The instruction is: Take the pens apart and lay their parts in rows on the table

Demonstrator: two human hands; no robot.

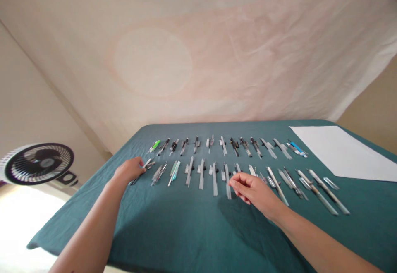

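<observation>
At the left end of the front row, my left hand [130, 169] has its fingers closed around a pen [147, 163]. Pale parts show past the fingertips and a dark end shows below the hand. My right hand [252, 188] is over the middle right of the same row, thumb and forefinger pinched together. Whatever may be between those fingertips is too small to make out. Just left of them lies a clear pen barrel [228, 184] with a small cap beside it. A similar clear barrel [215, 180] is further left. My right hand partly covers the pens behind it.
A dark green cloth [173, 227] covers the table. Along the back runs a row of pens, including a green pen [155, 145] and a blue pen [298, 148]. White paper [347, 153] lies at the right. A fan [40, 163] stands left, and a pale curtain [217, 58] hangs behind.
</observation>
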